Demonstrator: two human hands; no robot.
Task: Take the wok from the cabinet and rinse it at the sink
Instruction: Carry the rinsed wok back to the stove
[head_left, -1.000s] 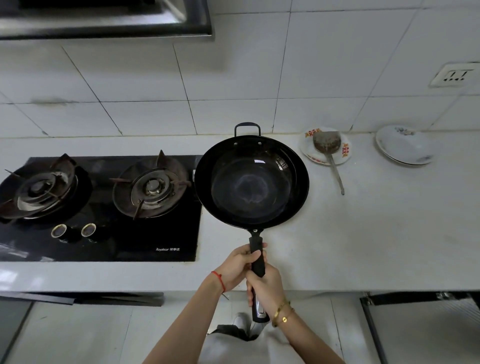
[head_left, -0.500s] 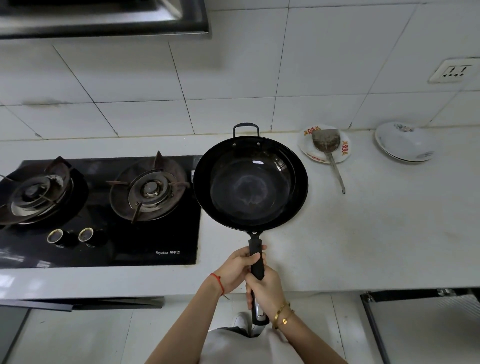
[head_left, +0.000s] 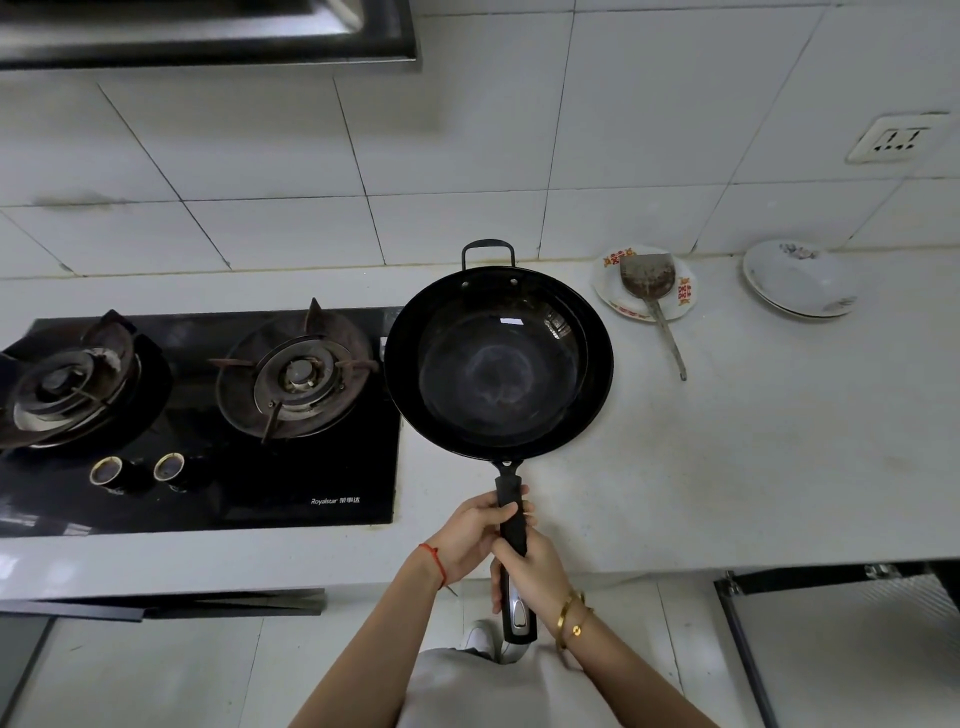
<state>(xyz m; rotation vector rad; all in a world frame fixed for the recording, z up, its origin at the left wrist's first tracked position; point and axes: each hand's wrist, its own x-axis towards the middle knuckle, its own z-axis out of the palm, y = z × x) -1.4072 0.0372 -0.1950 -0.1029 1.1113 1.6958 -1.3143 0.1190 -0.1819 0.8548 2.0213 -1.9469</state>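
One black wok was held out over the white countertop, gripped by two hands on its long handle.

The left hand clasped the handle higher up and the right hand lower down, both closed around it. Beside the wok sat one stove with two burners and two knobs; beyond it, one plate bearing one spatula, and a small stack of white dishes.

Glossy dark metal wok, matt white countertop, glazed wall tiles
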